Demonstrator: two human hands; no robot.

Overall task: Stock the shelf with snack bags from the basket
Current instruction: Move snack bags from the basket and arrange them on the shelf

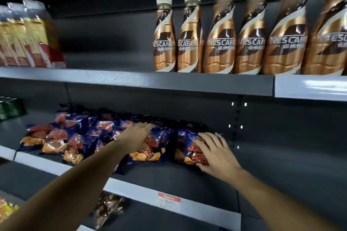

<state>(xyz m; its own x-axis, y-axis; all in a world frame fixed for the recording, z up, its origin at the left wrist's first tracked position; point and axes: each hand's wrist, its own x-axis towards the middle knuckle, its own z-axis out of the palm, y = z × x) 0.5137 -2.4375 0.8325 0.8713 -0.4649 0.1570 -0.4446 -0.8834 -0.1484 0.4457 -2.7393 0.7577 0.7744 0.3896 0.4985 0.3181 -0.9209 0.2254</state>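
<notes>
Several dark blue snack bags (pixel 62 142) printed with orange chips lie in a loose row on the middle shelf (pixel 169 199). My left hand (pixel 138 138) rests flat on one bag (pixel 150 154) near the row's right end, fingers stretched over its top edge. My right hand (pixel 214 153) presses with spread fingers on the rightmost bag (pixel 191 153), its thumb across the front and its palm at the bag's lower right corner. The basket is out of view.
Brown coffee bottles (pixel 219 43) stand along the upper shelf (pixel 142 80) at the right, with yellow packs (pixel 32 37) at its left. Green cans (pixel 9 108) sit far left on the middle shelf. Bare shelf (pixel 281 155) extends right of the bags. Brown bags (pixel 109 208) lie below.
</notes>
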